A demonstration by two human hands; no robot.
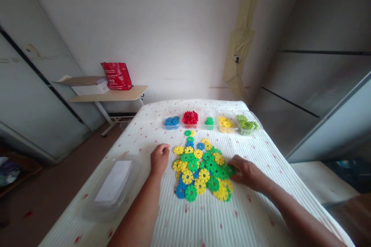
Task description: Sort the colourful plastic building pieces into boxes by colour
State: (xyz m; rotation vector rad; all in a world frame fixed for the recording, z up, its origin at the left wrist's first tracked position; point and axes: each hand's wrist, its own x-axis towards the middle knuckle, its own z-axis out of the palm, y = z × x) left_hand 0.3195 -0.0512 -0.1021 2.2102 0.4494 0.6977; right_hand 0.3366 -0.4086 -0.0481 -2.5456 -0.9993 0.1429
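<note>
Loose snowflake discs in green, yellow and blue lie in an overlapping heap on the white quilted cover. At the heap's right edge my right hand has its fingers closed on a green snowflake disc. My left hand rests on the cover just left of the heap, fingers curled in, and no piece shows in it. Behind the heap stands a row of clear tubs: blue discs, red pieces, green discs, yellow discs and light green pieces.
A clear plastic container with a white paper or card lies to my left. Beyond the covered surface, a small side table carries a red bag and a white box. Grey cabinets stand on both sides.
</note>
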